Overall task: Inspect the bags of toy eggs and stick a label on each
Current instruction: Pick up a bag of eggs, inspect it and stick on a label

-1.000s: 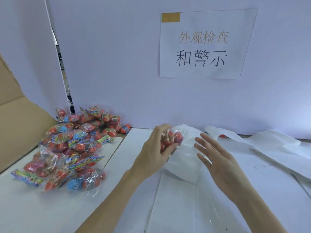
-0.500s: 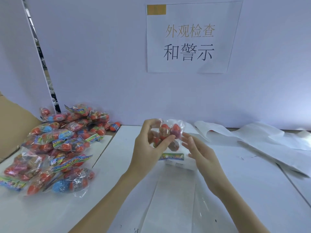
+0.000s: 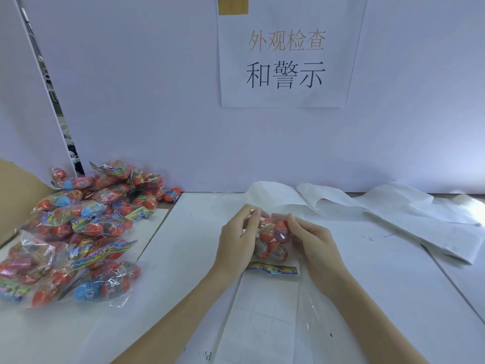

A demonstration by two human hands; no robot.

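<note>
One bag of toy eggs (image 3: 273, 239) held up between both hands for checking — left hand (image 3: 237, 241) pinching the top corner, right hand (image 3: 312, 241) gripping the side. Left of the bag, a waiting pile (image 3: 78, 227); beneath, label sheets (image 3: 265, 311).

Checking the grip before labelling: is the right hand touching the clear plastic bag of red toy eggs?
Touching. The head view shows the right hand pinching the clear plastic bag of red toy eggs at its right side.

Glossy clear plastic bag (image 3: 273, 243); matt paper sheet (image 3: 262, 316)
</note>
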